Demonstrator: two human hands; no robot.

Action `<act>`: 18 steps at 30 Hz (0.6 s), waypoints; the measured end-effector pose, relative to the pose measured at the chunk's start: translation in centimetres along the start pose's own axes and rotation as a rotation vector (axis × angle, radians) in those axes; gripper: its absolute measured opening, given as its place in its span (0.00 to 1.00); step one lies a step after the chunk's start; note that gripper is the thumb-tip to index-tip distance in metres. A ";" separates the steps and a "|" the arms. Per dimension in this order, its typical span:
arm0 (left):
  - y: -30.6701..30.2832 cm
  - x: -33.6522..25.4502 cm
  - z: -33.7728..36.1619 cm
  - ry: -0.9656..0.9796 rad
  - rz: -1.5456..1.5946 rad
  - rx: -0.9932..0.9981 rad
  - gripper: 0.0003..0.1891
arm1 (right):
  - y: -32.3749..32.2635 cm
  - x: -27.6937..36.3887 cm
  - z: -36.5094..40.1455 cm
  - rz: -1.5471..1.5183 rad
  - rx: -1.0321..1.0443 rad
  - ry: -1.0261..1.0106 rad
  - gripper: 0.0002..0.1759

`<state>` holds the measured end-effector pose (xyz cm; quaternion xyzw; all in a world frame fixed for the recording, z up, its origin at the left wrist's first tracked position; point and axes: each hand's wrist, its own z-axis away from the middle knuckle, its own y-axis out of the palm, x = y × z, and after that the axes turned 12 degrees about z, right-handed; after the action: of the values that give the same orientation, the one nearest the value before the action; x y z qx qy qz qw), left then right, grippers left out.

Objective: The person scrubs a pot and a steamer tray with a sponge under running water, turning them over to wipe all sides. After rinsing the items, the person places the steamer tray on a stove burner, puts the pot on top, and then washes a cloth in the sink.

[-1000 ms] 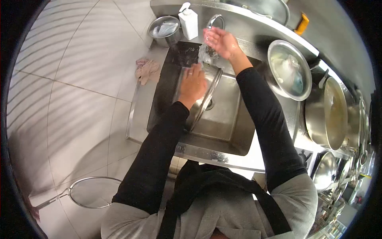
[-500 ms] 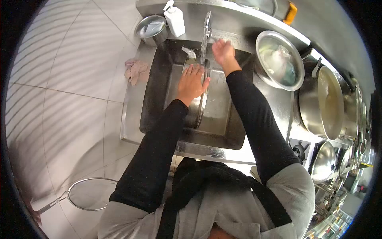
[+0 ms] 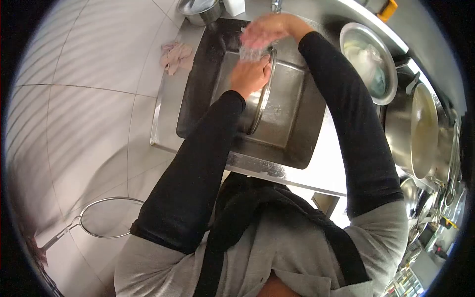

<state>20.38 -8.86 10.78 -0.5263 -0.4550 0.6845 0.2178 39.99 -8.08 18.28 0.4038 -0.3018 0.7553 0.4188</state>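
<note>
Water runs from the faucet (image 3: 276, 6) over both hands above the metal sink (image 3: 302, 123). My left hand (image 3: 251, 75) is at the rim of a round metal pot (image 3: 258, 111) that stands on its side in the sink; its thumb rests near the rim, and its other fingers are blurred by splashing water. My right hand (image 3: 264, 30) is just above the left one in the stream, its fingers stretched toward the left and smeared by motion. The hands overlap closely in view; whether they touch is unclear.
A pink cloth (image 3: 176, 57) lies on the left counter edge. Behind it stand a metal container (image 3: 202, 14) and a white bottle (image 3: 234, 6). On the right are a metal bowl (image 3: 349, 42) with a bag inside and a large pot (image 3: 401, 128). A strainer (image 3: 111, 218) is lower left.
My right hand has moved left, over the stream. My left hand has turned and now lies under the water. The whole view has shifted, with the sink higher in it.
</note>
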 end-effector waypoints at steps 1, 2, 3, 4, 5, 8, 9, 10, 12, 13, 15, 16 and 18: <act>0.5 0.6 -0.1 0.004 0.005 0.008 0.20 | -0.6 -0.1 -0.4 -0.125 -0.224 -0.082 0.25; 1.4 1.5 -0.7 0.222 -0.056 -0.247 0.20 | -1.3 -0.6 -0.4 -0.248 -0.455 -0.161 0.25; 2.4 2.3 -1.3 0.439 -0.113 -0.506 0.20 | -1.7 -1.5 -0.2 -0.144 -0.152 -0.269 0.25; 2.4 2.0 -1.1 0.447 -0.105 -0.499 0.20 | -2.2 -1.5 -0.2 -0.151 -0.162 -0.263 0.25; 2.2 1.7 -0.8 0.314 -0.117 -0.365 0.20 | -2.9 -1.4 -0.8 0.334 0.152 -0.484 0.27; 1.5 1.1 -0.4 0.161 -0.089 -0.209 0.21 | -3.9 -0.9 -1.2 1.186 0.234 -0.937 0.24; 1.3 1.0 -0.3 0.200 -0.078 -0.240 0.21 | -3.3 -1.3 -1.1 1.127 0.044 -0.849 0.23; 1.3 1.1 -0.4 0.242 -0.069 -0.267 0.21 | -3.1 -1.5 -1.1 1.059 -0.146 -0.756 0.21; 1.5 1.3 -0.6 0.284 -0.113 -0.380 0.22 | -2.6 -1.7 -2.2 1.197 -0.069 -0.605 0.21; 2.1 1.3 -0.4 0.319 -0.154 -0.494 0.23 | -2.8 -2.6 -2.9 1.325 0.020 -0.450 0.20; 2.6 1.6 -0.6 0.221 -0.191 -0.404 0.24 | -4.5 -2.8 -3.4 1.243 -0.061 -0.170 0.19; 2.6 1.7 -0.7 0.118 -0.236 -0.321 0.25 | -5.7 -2.8 -3.6 1.154 -0.136 0.096 0.18; 1.7 1.1 -1.1 0.068 -0.208 -0.388 0.30 | -6.2 -5.0 -4.1 1.243 -0.312 -0.182 0.14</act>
<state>21.26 -8.40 8.75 -0.5315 -0.6222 0.5398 0.1973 45.55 -3.91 12.67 0.1504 -0.6197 0.7671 -0.0701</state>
